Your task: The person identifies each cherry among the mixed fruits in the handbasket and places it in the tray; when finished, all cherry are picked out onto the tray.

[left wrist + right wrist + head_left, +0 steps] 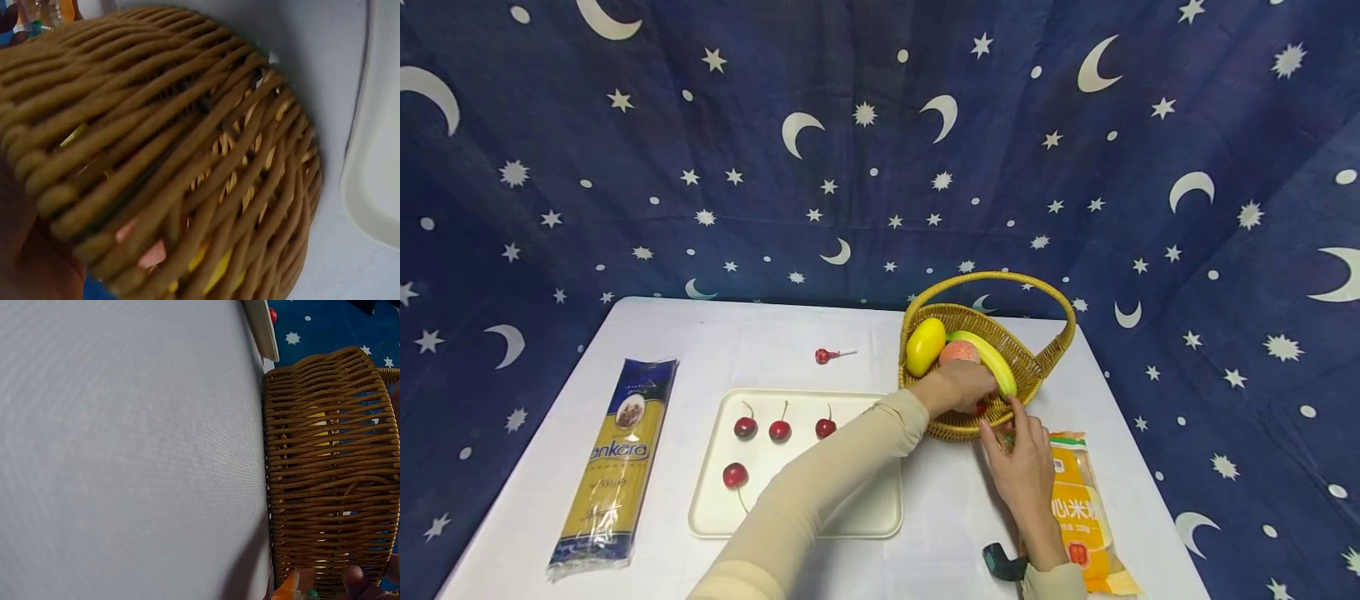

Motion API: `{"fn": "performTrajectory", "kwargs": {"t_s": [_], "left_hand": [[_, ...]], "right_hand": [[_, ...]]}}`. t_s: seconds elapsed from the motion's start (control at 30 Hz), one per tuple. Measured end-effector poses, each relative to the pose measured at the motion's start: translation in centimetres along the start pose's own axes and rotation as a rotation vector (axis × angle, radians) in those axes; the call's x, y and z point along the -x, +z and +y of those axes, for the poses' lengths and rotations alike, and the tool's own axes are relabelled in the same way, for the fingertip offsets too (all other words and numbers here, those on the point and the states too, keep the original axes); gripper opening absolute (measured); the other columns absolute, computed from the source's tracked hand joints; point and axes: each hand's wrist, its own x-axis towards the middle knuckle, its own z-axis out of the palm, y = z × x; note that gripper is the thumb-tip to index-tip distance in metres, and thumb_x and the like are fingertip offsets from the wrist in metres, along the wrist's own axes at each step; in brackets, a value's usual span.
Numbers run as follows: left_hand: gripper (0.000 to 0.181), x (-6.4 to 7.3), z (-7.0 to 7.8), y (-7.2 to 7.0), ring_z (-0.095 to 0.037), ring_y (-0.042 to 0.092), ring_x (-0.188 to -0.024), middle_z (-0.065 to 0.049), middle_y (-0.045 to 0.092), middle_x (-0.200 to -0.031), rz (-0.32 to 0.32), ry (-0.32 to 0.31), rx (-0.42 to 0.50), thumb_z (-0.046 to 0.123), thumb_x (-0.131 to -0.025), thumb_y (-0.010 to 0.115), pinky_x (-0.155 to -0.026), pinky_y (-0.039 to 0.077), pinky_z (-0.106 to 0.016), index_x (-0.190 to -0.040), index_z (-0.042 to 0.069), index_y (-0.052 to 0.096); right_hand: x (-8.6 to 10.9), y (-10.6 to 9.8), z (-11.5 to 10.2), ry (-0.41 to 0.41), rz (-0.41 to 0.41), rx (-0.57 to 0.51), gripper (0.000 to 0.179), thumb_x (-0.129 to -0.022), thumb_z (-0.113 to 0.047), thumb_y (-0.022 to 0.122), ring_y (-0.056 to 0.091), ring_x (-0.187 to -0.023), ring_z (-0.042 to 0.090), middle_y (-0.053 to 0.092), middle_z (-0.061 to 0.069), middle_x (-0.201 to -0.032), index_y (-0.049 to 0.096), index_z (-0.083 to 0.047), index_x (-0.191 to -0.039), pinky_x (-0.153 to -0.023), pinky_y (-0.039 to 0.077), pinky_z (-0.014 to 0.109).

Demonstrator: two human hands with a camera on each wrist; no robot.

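Observation:
A brown wicker basket (953,430) with a tall handle holds a yellow oval fruit (926,347), a peach-coloured round fruit (959,352) and a banana (992,364). My left hand (962,385) reaches down over the front rim into it; its fingers are hidden inside, and I cannot tell what they hold. A small red round thing (981,408) shows beside those fingers. My right hand (1024,469) grips the basket's front right rim, near the banana's tip. In the right wrist view, a fingertip (354,579) presses the outer weave (331,487).
Left of the basket, a cream tray (865,521) bears several cherries (779,431), partly covered by the left sleeve. A red-wrapped lollipop (824,356) lies behind it. A spaghetti pack (613,467) lies far left. An orange food packet (1082,508) lies beside the right forearm.

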Motion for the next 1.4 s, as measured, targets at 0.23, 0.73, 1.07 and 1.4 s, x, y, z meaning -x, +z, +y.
{"fn": "performTrajectory", "kwargs": {"t_s": [0.23, 0.73, 1.07, 1.4], "left_hand": [[0.008, 0.0, 0.6, 0.9, -0.006, 0.074, -0.105, 0.014, 0.078, -0.117, 0.002, 0.002, -0.142, 0.027, -0.1, 0.074, -0.092, 0.062, -0.03, -0.106, 0.031, 0.078], [0.011, 1.2, -0.3, 0.1, -0.004, 0.069, -0.1, 0.014, 0.074, -0.111, 0.096, 0.021, -0.09, 0.032, -0.1, 0.075, -0.089, 0.059, -0.026, -0.11, 0.029, 0.072], [0.031, 3.7, -1.3, -1.1, -0.008, 0.068, -0.106, 0.007, 0.073, -0.12, 0.255, 0.02, -0.01, 0.036, -0.099, 0.075, -0.094, 0.058, -0.027, -0.129, 0.026, 0.072], [0.038, 7.3, -1.7, -2.2, -0.009, 0.07, -0.105, 0.006, 0.071, -0.128, 0.412, -0.02, 0.131, 0.041, -0.099, 0.076, -0.084, 0.061, -0.026, -0.133, 0.024, 0.07]], "right_hand": [[0.0, 0.0, -0.2, 0.003, -0.001, 0.001, 0.068, -0.096, -0.041, 0.075, 0.057, -0.102, 0.037, 0.062, 0.017, -0.11, 0.052, -0.015, -0.154, -0.077, 0.042, 0.046], [0.1, 0.1, -0.2, -0.004, 0.005, -0.007, 0.068, -0.096, -0.041, 0.075, 0.056, -0.097, 0.036, 0.062, 0.017, -0.108, 0.052, -0.015, -0.155, -0.075, 0.04, 0.043], [0.2, 0.1, -0.4, 0.009, -0.01, -0.006, 0.07, -0.097, -0.043, 0.074, 0.053, -0.098, 0.034, 0.061, 0.017, -0.109, 0.05, -0.014, -0.157, -0.076, 0.038, 0.042], [0.2, 0.1, -0.3, 0.005, -0.01, 0.003, 0.07, -0.098, -0.043, 0.074, 0.053, -0.096, 0.033, 0.061, 0.017, -0.108, 0.051, -0.013, -0.156, -0.074, 0.036, 0.039]]}}
